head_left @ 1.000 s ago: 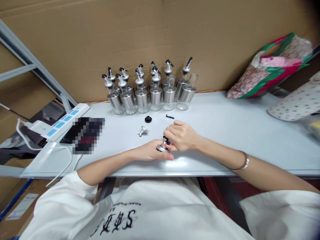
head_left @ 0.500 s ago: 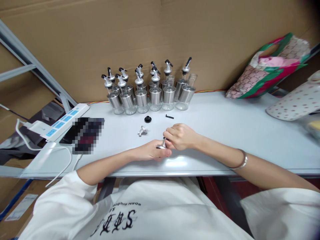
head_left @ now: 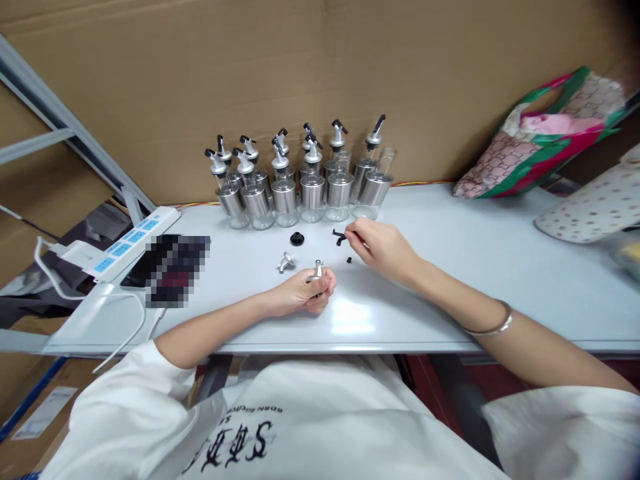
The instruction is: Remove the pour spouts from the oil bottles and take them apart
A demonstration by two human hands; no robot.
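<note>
My left hand [head_left: 305, 292] is closed around a silver pourer spout [head_left: 319, 269], its narrow tip pointing up and away from me. To the right and further back, my right hand [head_left: 383, 250] pinches a small black lever piece [head_left: 341, 241] just above the table. Right at its fingertips lies another thin black piece, partly overlapped in view. A tiny black plug [head_left: 349, 260] rests on the table below these fingers. Beyond my left hand lie a second silver pourer spout [head_left: 286, 262] and a round black stopper [head_left: 297, 239].
Several glass-and-steel oil bottles [head_left: 313, 193] stand along the cardboard wall, most with pourers; the two front right ones are uncapped. A power strip [head_left: 135, 241] and a blurred-out device [head_left: 175, 270] lie left. A patterned bag [head_left: 530, 147] and a dotted white container [head_left: 595, 207] stand right.
My hands have come apart. The right hand moved up and right with the black lever piece, while the left kept the spout. A tiny black plug now shows on the table.
</note>
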